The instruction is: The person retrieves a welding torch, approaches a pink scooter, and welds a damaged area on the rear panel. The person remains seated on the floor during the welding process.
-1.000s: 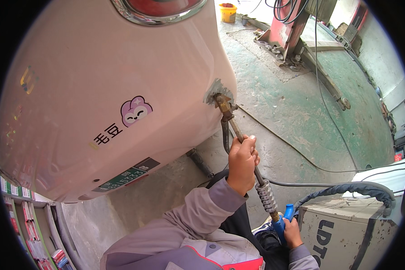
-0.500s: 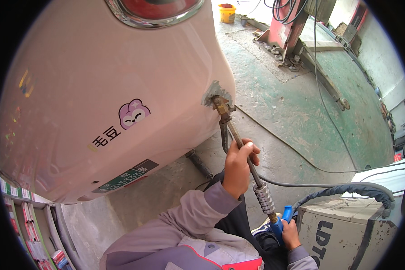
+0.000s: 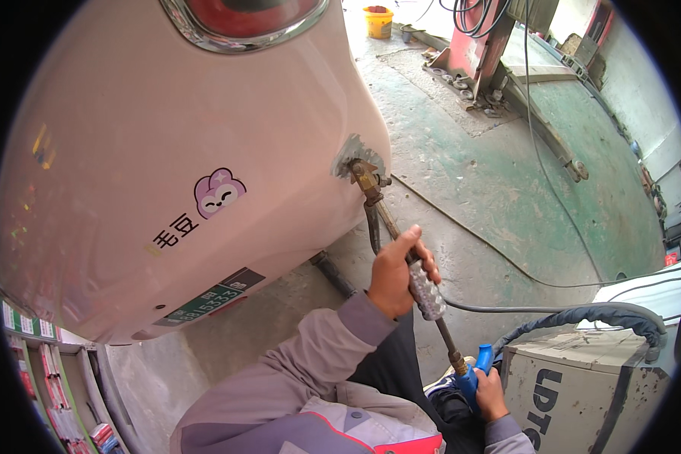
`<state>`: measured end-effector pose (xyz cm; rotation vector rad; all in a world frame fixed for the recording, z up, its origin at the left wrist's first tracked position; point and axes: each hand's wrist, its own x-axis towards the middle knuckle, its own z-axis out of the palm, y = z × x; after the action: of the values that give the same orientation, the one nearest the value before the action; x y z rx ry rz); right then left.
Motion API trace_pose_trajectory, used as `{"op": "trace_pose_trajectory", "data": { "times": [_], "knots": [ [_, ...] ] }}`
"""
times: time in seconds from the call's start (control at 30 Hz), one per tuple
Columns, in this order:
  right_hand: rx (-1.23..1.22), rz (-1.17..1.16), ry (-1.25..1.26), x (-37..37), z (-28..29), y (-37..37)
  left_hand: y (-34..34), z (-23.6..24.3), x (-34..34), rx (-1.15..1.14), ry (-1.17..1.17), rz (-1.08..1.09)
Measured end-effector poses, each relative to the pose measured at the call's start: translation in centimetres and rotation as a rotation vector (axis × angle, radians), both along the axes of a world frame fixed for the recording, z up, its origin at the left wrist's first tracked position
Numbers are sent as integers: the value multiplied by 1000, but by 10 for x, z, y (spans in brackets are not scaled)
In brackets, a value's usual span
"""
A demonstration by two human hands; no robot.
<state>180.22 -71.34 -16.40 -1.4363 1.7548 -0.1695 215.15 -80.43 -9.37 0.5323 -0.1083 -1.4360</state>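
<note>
A long metal slide-hammer tool runs from its brass-coloured head (image 3: 368,181), set against a bare grey patch (image 3: 343,155) on the right corner of the pale pink car body (image 3: 113,151), down to a blue handle (image 3: 469,384). My left hand (image 3: 397,268) is wrapped round the tool's silver ridged sliding weight (image 3: 430,301), midway along the shaft. My right hand (image 3: 490,393) is closed on the blue handle near the lower edge. A black cable hangs from the head, partly behind my left hand. A cartoon sticker (image 3: 219,193) is on the car left of the patch.
A battered metal machine (image 3: 575,390) with a thick sleeved hose (image 3: 605,314) stands at lower right. A red lift post (image 3: 477,53), low steel arm and yellow bucket (image 3: 378,23) are beyond the car. Cables cross the green-painted floor (image 3: 598,197). Shelves of small items (image 3: 53,386) are at lower left.
The sliding weight has moved up the shaft from near the blue handle into my left hand, which has come slightly down and left. The tool's head sits slightly further left in view.
</note>
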Motion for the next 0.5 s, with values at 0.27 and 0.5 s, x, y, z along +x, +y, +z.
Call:
{"op": "trace_pose_trajectory", "data": {
  "times": [0.27, 0.5],
  "knots": [
    [10, 18, 113, -49, -1, 7, 59, -44, -122, 233, -97, -216],
    [66, -103, -22, -33, -6, 7, 42, -16, -100, 155, -182, -229]
  ]
}}
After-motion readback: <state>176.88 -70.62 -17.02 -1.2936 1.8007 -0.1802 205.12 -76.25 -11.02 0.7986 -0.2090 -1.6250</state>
